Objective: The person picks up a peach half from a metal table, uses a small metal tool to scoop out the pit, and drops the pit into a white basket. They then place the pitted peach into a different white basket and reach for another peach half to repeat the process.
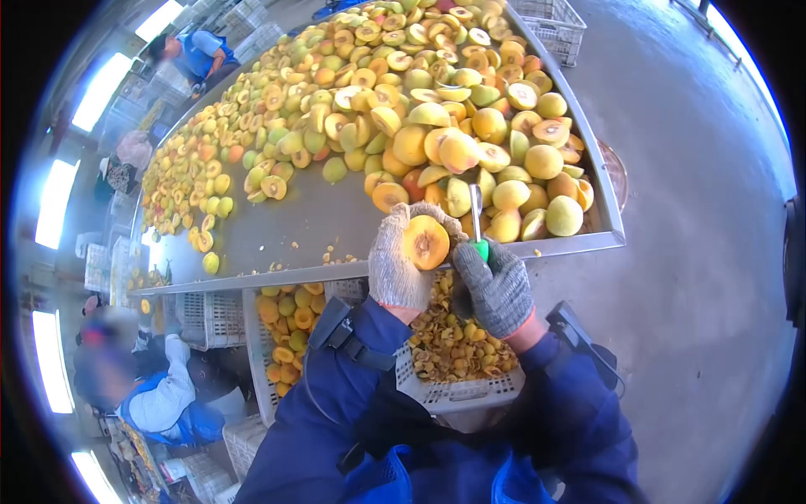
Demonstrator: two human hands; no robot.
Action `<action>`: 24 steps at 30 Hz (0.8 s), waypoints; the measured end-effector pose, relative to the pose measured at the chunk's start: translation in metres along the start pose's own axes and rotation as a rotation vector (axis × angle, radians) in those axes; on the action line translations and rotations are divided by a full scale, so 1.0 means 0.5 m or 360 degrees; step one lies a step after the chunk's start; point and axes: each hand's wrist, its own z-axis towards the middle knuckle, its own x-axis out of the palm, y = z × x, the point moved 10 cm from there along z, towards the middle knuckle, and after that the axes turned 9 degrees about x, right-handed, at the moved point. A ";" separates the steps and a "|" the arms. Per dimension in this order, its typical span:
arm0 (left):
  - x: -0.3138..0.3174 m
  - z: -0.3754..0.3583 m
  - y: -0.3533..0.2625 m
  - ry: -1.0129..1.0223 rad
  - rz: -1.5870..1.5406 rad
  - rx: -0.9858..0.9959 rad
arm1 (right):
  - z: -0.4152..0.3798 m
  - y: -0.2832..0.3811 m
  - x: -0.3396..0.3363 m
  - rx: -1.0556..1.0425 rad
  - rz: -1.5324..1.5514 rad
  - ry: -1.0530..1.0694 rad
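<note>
My left hand [393, 267], in a pale knit glove, holds a yellow peach half [426, 243] with its cut face and brown centre turned up toward me. Beside it, my right hand [495, 292], in a grey knit glove, is closed round the green handle of a narrow metal pitting tool [476, 210]. The metal end points up, away from me, and stands just right of the peach half. Both hands are over the near edge of a metal table [323, 225], where a large heap of halved peaches [428, 113] lies. Part of the handle is hidden by my fingers.
Below my hands is a white crate [457, 393] of pits and scraps. Left of it, another crate [262, 395] holds peach halves [294, 323]. A co-worker [159, 403] is at lower left, another person [201, 57] at upper left. An empty-looking crate [550, 32] stands behind the table.
</note>
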 end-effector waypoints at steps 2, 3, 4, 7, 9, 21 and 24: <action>-0.012 0.000 -0.031 -0.0187 0.0007 0.0057 | -0.021 -0.017 0.012 0.0070 -0.0075 0.0015; -0.021 0.000 -0.040 -0.0204 0.0010 0.0066 | -0.030 -0.015 0.026 -0.0034 -0.0139 0.0085; -0.018 0.002 -0.044 -0.0125 -0.0028 0.0062 | -0.032 -0.023 0.032 -0.0028 -0.0143 0.0099; -0.011 -0.011 -0.040 -0.0074 -0.0111 0.0055 | -0.051 0.002 0.054 -0.0177 -0.0882 0.0047; -0.007 -0.011 -0.056 -0.0047 0.0081 0.0195 | -0.043 0.001 0.053 -0.0073 -0.0930 -0.0029; -0.027 -0.026 -0.051 -0.0180 0.0233 -0.0016 | -0.032 -0.029 0.108 0.0026 -0.0717 0.0123; -0.027 -0.027 -0.064 -0.0333 0.0298 -0.0023 | -0.039 -0.020 0.126 0.0162 -0.0424 0.0378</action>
